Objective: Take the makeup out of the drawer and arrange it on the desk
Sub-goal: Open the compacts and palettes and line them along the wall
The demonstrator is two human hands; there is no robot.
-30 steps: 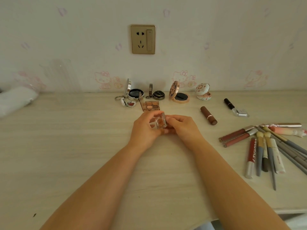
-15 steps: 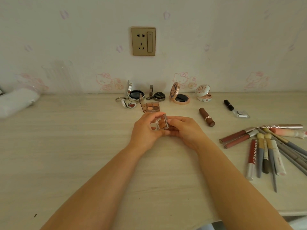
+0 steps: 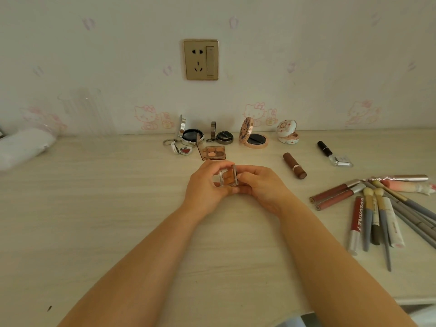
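A pale wood-grain desk [image 3: 94, 220] filled the lower two thirds of the frame, meeting a white wall [image 3: 306, 55] papered with faint pink cartoon cats. A gold socket plate [image 3: 201, 59] sat on the wall at upper centre, under soft, even light.

white bundle [image 3: 22, 147] blurred, cut off at left edge; hands [image 3: 207, 187] hide the palette's [image 3: 228, 177] lower part.

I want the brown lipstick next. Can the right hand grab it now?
Probably not yet: the right hand is holding the small clear palette with the left hand. The brown lipstick lies unblocked nearby.
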